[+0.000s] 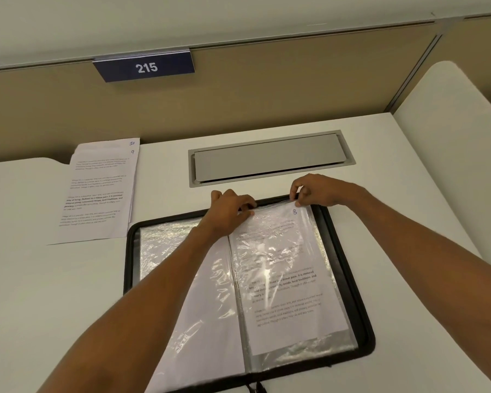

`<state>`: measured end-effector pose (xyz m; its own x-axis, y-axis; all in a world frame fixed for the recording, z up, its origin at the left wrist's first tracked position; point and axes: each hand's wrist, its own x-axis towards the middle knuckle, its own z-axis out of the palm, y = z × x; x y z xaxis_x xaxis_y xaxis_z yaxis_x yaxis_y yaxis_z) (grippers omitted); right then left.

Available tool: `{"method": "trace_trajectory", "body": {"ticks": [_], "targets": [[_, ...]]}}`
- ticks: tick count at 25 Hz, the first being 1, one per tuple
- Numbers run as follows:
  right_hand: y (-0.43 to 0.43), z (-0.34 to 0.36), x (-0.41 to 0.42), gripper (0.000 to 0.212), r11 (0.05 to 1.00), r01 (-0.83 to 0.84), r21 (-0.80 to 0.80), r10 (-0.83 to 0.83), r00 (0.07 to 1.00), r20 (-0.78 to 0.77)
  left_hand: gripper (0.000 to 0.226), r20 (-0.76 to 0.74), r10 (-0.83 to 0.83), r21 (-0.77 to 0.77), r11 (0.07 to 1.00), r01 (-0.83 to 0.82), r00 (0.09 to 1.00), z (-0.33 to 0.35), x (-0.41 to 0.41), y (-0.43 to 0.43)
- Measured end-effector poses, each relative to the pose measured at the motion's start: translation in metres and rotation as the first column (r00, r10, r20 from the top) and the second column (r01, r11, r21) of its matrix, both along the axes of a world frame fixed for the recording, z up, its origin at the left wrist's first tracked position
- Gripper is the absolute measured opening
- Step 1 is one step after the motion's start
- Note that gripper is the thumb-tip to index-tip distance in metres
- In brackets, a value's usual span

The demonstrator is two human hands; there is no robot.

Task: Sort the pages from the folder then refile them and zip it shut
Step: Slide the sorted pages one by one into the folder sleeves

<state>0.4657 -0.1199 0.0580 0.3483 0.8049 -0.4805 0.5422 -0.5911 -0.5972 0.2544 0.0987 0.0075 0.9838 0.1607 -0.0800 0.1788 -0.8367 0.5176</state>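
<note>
Desk, folder, beige partition

Open folder mid-desk, loose pages left, hatch behind.

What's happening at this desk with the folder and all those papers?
A person is working on a black zip folder lying open on the desk. Both the left hand and the right hand pinch the top edge of the page marked 8, at the mouth of a clear sleeve on the folder's right side. Whether it is going in or coming out cannot be told. A loose stack of pages, with 9 and 10 showing, lies left of the folder.
</note>
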Motion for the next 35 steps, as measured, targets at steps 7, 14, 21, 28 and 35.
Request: {"method": "trace_trajectory", "body": {"ticks": [7, 14, 21, 28, 35], "targets": [[-0.001, 0.000, -0.014, 0.010, 0.996, -0.091, 0.010, 0.089, 0.989, 0.116, 0.010, -0.116, -0.077, -0.024, 0.997, 0.074, 0.990, 0.008, 0.003, -0.008], [-0.004, 0.003, -0.020, 0.015, 0.995, 0.020, -0.099, 0.007, 0.964, 0.266, 0.011, -0.172, -0.053, 0.019, 0.998, 0.057, 0.984, 0.017, 0.007, -0.016], [-0.015, -0.013, -0.022, 0.022, 0.952, 0.270, -0.143, -0.225, 0.937, 0.266, 0.047, -0.073, 0.006, 0.067, 0.998, -0.001, 0.997, 0.007, -0.001, -0.028], [-0.010, -0.029, -0.156, 0.023, 0.861, 0.284, 0.422, -0.482, 0.723, 0.495, 0.031, 0.198, 0.292, -0.018, 0.956, -0.294, 0.936, -0.020, -0.065, -0.054], [-0.025, -0.093, -0.301, 0.058, 0.966, 0.173, 0.191, -0.250, 0.812, 0.527, 0.052, 0.072, 0.193, 0.184, 0.962, -0.203, 0.979, -0.044, -0.094, -0.068]]}}
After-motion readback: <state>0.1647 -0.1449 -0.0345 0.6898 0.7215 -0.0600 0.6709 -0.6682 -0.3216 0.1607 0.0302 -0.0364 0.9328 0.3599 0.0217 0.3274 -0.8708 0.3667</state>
